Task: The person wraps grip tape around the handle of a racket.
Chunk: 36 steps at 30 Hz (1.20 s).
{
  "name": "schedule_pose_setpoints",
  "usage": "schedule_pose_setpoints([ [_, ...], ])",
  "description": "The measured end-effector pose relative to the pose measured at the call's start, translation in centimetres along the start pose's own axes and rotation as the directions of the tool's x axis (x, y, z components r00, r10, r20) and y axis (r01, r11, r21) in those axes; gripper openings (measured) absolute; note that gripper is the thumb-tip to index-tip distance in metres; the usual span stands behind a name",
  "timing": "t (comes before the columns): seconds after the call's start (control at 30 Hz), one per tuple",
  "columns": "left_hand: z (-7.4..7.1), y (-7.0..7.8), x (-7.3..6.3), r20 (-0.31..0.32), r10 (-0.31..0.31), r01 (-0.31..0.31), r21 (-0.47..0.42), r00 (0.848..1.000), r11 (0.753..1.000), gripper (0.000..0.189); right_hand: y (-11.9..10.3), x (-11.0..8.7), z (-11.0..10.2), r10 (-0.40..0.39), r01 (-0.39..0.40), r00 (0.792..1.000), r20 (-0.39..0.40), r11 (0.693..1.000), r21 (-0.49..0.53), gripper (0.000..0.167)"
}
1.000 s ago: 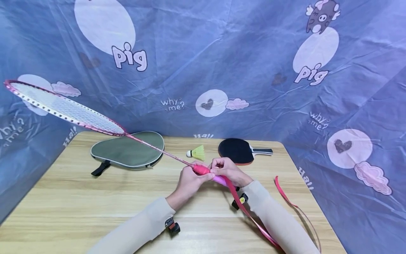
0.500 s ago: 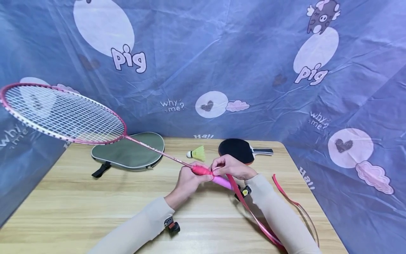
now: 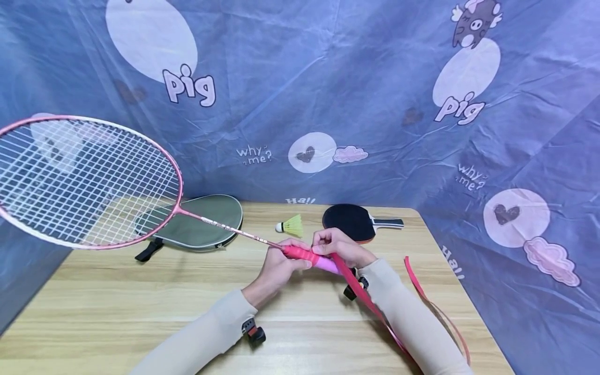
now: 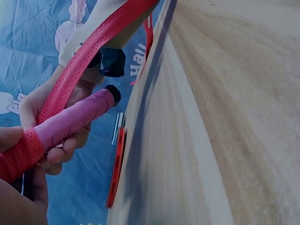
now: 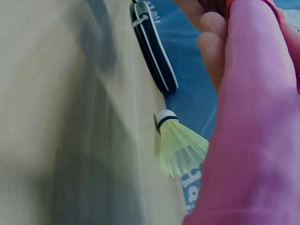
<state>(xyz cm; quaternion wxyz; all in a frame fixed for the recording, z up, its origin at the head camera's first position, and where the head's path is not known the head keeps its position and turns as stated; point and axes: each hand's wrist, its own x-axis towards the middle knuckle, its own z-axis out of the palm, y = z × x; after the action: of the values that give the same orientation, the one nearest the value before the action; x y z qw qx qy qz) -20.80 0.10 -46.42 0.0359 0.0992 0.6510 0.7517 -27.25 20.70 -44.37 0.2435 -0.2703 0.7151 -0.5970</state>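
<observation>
A pink-and-white badminton racket (image 3: 225, 227) is held above the table, its strung head out to the left. My left hand (image 3: 275, 270) grips the upper handle, thumb along the red wrapping. Perforated red grip tape (image 4: 77, 70) is wound round that upper part. The lower handle (image 4: 77, 117) shows a pink-purple layer ending in a black butt cap. Just beyond the wrapped part, my right hand (image 3: 344, 247) pinches the tape against the handle. From there the tape's loose length hangs down past the right forearm. In the right wrist view the pink handle (image 5: 258, 122) fills the right side.
A green zip case (image 3: 206, 221) lies at the back left of the wooden table (image 3: 117, 312). Near the back edge are a yellow shuttlecock (image 3: 291, 226) and a black table tennis bat (image 3: 349, 221). A red strip end (image 3: 414, 278) curls at the right. Patterned blue cloth hangs behind.
The racket has turned about its shaft, so its head now faces the camera more fully. The red wrapping reaches slightly further down the handle. The left hand keeps its place.
</observation>
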Motion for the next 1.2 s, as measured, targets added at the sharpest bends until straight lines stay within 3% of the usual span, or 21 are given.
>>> schedule_pose_setpoints([
  [0.17,0.0,-0.1,0.1,0.002,0.022,-0.022,-0.004,1.000,1.000,0.038,0.3,-0.1,0.3,-0.008,0.008,1.000,-0.007,0.999,0.037,0.018],
  [0.33,0.4,-0.1,0.0,-0.007,0.045,-0.045,-0.042,0.999,0.998,0.047,0.5,-0.2,0.6,-0.070,0.071,0.996,-0.047,0.997,0.033,0.019],
  [0.5,0.7,-0.2,0.0,-0.086,0.004,-0.006,-0.023,0.996,1.000,0.050,0.5,-0.2,1.2,-0.135,0.138,0.988,-0.071,0.990,0.037,0.015],
  [0.67,0.6,-0.1,0.0,-0.149,0.019,-0.007,0.082,0.989,0.997,0.045,0.5,-0.2,1.5,-0.186,0.188,0.977,-0.101,0.982,0.012,0.010],
  [0.77,0.6,-0.2,0.1,-0.150,0.029,-0.010,0.125,0.988,0.992,0.038,0.5,-0.2,1.1,-0.171,0.170,0.981,-0.093,0.985,-0.017,0.012],
  [0.93,0.5,-0.4,0.0,-0.143,-0.024,0.034,0.065,0.989,0.997,0.027,-0.1,-0.1,0.0,-0.075,0.069,0.996,-0.046,0.991,-0.117,0.006],
  [1.07,0.4,-0.4,0.0,-0.137,-0.054,0.057,0.016,0.989,0.998,0.029,-0.7,0.1,-0.6,-0.007,0.005,1.000,-0.011,0.981,-0.192,0.013],
  [1.2,0.6,-0.3,-0.2,-0.132,-0.055,0.055,-0.002,0.990,0.998,0.038,-0.9,0.1,-0.7,0.035,-0.038,0.999,-0.020,0.983,-0.182,0.018],
])
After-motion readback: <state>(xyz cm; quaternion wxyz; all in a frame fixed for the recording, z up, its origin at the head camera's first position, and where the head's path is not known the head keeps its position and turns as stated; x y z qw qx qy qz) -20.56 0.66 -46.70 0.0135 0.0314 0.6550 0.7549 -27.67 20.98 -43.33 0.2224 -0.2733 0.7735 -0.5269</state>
